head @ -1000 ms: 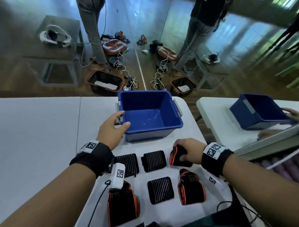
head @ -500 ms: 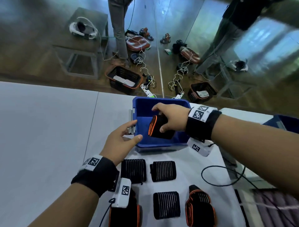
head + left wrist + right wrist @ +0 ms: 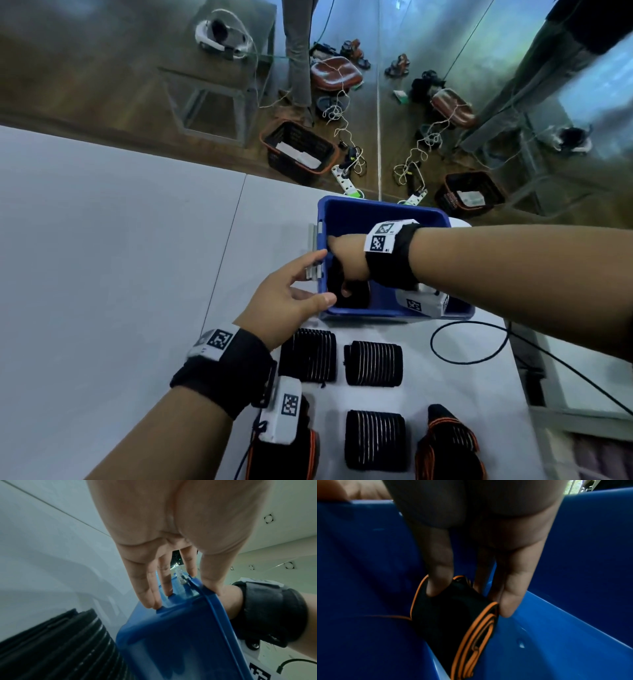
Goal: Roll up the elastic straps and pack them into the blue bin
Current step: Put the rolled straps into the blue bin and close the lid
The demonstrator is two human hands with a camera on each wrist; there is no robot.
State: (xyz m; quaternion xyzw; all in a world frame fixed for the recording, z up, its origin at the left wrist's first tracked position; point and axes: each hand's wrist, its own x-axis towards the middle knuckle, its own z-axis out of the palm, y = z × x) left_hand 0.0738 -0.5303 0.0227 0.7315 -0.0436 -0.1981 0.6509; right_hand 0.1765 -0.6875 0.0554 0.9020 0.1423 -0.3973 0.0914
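Note:
The blue bin stands at the far edge of the white table. My right hand reaches down inside it and pinches a rolled black strap with orange edges between thumb and fingers, low against the bin's near-left corner. My left hand braces the bin's left corner from outside, fingers straight along the wall and thumb on the rim. Three rolled black ribbed straps and two orange-edged rolls lie on the table in front of the bin.
A black cable loops over the table right of the straps. The table's right edge is close to the rolls. Beyond the table are floor baskets, cords and a standing person's legs.
My right hand carried the orange-edged roll from the table over the bin and has lowered it into the near-left corner. My left hand stayed at the bin's left corner.

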